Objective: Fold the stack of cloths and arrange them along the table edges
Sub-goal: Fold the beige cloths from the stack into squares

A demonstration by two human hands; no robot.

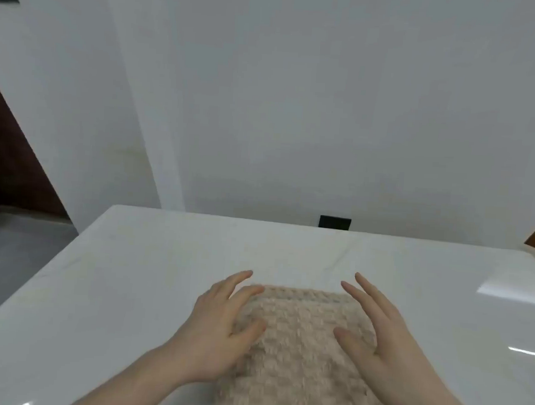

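Squaring up the beige cloth looks like the step in hand: it lies on the white tabletop near the 6 o'clock edge, running out of view at the bottom, so whether 1 cloth or a stack sits there cannot be told. The left hand rests at the cloth's 9 o'clock side, fingers spread wide and holding nothing. The right hand stands at its 3 o'clock side, open and flat, also holding nothing. To do this well, I judge both hands should press inward evenly, align the 12 o'clock edge, then smooth the fluffy pile flat so that folds stay crisp.
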